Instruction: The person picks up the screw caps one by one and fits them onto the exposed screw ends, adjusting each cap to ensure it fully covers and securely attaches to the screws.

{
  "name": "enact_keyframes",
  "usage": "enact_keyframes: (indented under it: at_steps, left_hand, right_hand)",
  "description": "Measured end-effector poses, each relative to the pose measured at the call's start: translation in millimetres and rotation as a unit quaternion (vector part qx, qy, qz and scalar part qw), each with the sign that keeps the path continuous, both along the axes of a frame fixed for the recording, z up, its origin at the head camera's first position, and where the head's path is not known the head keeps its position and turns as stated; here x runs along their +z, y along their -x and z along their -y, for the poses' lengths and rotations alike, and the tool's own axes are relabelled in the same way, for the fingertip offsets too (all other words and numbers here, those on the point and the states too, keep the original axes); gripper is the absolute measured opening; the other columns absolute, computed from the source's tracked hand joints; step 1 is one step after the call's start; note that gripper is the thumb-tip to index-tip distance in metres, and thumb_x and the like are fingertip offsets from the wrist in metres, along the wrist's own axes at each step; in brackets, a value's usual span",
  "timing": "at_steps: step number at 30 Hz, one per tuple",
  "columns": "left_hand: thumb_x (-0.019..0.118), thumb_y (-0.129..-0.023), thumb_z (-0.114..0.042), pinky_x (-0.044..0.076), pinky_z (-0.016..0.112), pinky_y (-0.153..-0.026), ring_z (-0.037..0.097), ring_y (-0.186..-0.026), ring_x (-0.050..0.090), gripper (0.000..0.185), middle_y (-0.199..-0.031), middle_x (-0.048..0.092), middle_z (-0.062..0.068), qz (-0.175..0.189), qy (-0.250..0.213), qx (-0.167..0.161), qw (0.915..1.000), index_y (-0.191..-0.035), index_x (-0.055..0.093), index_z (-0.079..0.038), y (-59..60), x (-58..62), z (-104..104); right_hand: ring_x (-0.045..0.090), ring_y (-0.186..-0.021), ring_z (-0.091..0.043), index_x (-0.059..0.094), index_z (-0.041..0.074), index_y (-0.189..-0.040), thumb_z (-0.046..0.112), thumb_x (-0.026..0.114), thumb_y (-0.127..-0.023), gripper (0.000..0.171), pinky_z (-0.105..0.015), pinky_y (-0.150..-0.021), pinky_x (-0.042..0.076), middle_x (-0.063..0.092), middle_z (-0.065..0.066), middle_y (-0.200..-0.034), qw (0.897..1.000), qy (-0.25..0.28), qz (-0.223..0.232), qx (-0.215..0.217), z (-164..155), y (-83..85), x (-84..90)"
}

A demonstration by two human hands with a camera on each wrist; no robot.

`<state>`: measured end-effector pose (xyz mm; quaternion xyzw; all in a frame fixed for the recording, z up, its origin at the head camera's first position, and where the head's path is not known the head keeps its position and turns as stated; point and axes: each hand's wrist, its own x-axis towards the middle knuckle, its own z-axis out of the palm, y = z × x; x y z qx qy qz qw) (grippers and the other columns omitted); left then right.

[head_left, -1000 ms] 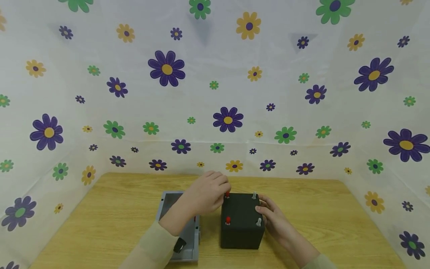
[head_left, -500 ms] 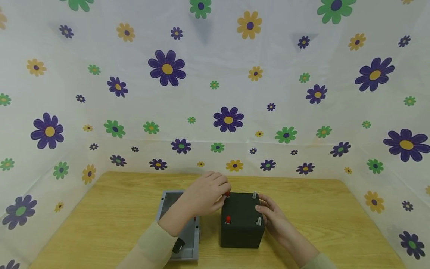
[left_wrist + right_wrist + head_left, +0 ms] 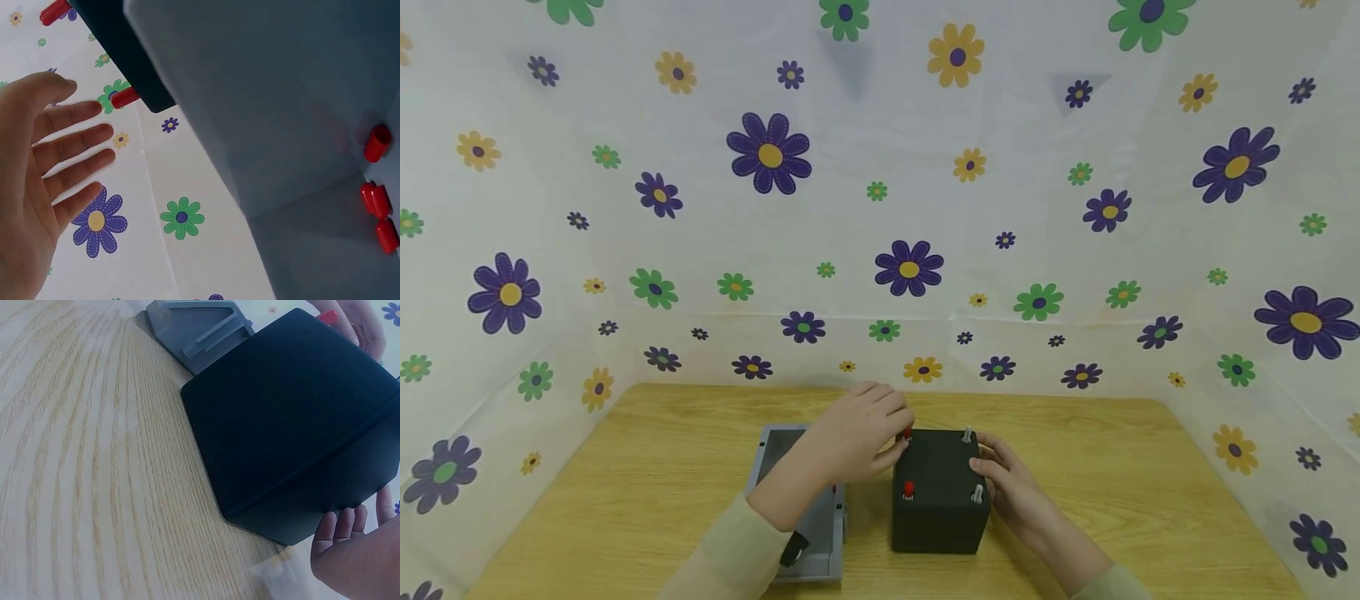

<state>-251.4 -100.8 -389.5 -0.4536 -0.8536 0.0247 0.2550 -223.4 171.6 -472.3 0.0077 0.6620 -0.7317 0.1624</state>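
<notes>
A black box [image 3: 940, 471] stands on the table, with bare metal toggle levers [image 3: 977, 493] at its right corners and red caps on the levers at its left corners. My left hand [image 3: 861, 429] is at the far-left red cap [image 3: 125, 97]. In the left wrist view its thumb and fingers are apart, the fingers nearly straight, and that cap shows just past the fingertips. The near-left red cap [image 3: 908, 490] stands uncovered. My right hand [image 3: 1011, 483] holds the box's right side, thumb at the top edge and fingers along the side wall [image 3: 342, 526].
Left of the box, partly under my left forearm, lies a grey tray [image 3: 827, 567]. Several loose red caps [image 3: 377, 144] lie inside it. A small black object [image 3: 793, 548] shows beside the left sleeve. Flower-patterned sheets [image 3: 910, 208] surround the wooden table [image 3: 1112, 467].
My left thumb has shifted slightly toward the box, beside the far-left red cap. The right hand and the box have stayed in place.
</notes>
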Motion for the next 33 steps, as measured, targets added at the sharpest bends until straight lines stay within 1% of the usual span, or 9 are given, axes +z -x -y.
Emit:
enact_keyframes:
  at_steps: [5,8,15,23,28,33]
  left_hand:
    - [0.073,-0.097,-0.038,0.056,0.036,-0.105,0.018,-0.107,0.066,0.021,-0.110,0.073,-0.003,0.001,0.000,0.026,0.9997,-0.105,0.073,-0.019,-4.0,3.4,0.5]
    - [0.073,-0.097,-0.040,0.056,0.036,-0.105,0.018,-0.109,0.066,0.022,-0.112,0.072,-0.004,0.001,-0.001,0.034,0.9994,-0.107,0.074,-0.020,-5.6,4.9,1.3]
    - [0.073,-0.098,-0.042,0.056,0.036,-0.104,0.017,-0.109,0.067,0.024,-0.112,0.072,-0.004,-0.012,0.004,0.033,0.9994,-0.109,0.073,-0.021,-8.2,7.7,4.7]
    - [0.072,-0.098,-0.042,0.055,0.037,-0.105,0.018,-0.112,0.066,0.027,-0.115,0.072,-0.004,0.007,0.010,0.038,0.9992,-0.113,0.073,-0.020,-11.1,8.8,12.0]
    - [0.073,-0.097,-0.040,0.056,0.037,-0.103,0.018,-0.109,0.066,0.025,-0.110,0.072,-0.004,0.008,0.001,0.034,0.9994,-0.111,0.074,-0.019,-9.8,6.2,16.8]
    - [0.074,-0.097,-0.038,0.056,0.038,-0.104,0.018,-0.109,0.067,0.024,-0.110,0.072,-0.003,0.018,-0.003,0.036,0.9992,-0.110,0.073,-0.018,-11.0,6.3,20.6]
  right_hand:
    - [0.052,-0.116,-0.013,0.035,0.010,-0.157,0.020,0.058,-0.103,0.060,-0.025,-0.096,0.046,0.039,-0.013,-0.153,1.000,0.000,-0.001,-0.001,0.1,-0.4,0.2]
    - [0.053,-0.114,-0.014,0.036,0.010,-0.156,0.019,0.059,-0.103,0.058,-0.025,-0.094,0.046,0.041,-0.012,-0.151,1.000,0.003,0.000,-0.003,0.4,-0.3,0.3]
    - [0.054,-0.115,-0.013,0.038,0.010,-0.154,0.018,0.059,-0.104,0.055,-0.024,-0.095,0.048,0.043,-0.010,-0.147,1.000,0.008,0.003,-0.005,0.7,-0.2,0.8]
    - [0.054,-0.115,-0.013,0.037,0.010,-0.155,0.019,0.059,-0.104,0.056,-0.024,-0.096,0.048,0.042,-0.010,-0.147,1.000,0.006,0.004,-0.003,1.2,-1.1,0.1]
    - [0.054,-0.115,-0.013,0.038,0.010,-0.154,0.019,0.059,-0.104,0.056,-0.025,-0.097,0.047,0.043,-0.009,-0.147,1.000,0.006,0.002,-0.004,1.4,-1.6,0.0]
    - [0.054,-0.116,-0.013,0.037,0.010,-0.156,0.020,0.058,-0.104,0.057,-0.026,-0.099,0.046,0.041,-0.011,-0.150,1.000,0.003,0.001,-0.004,1.3,-2.1,0.1]
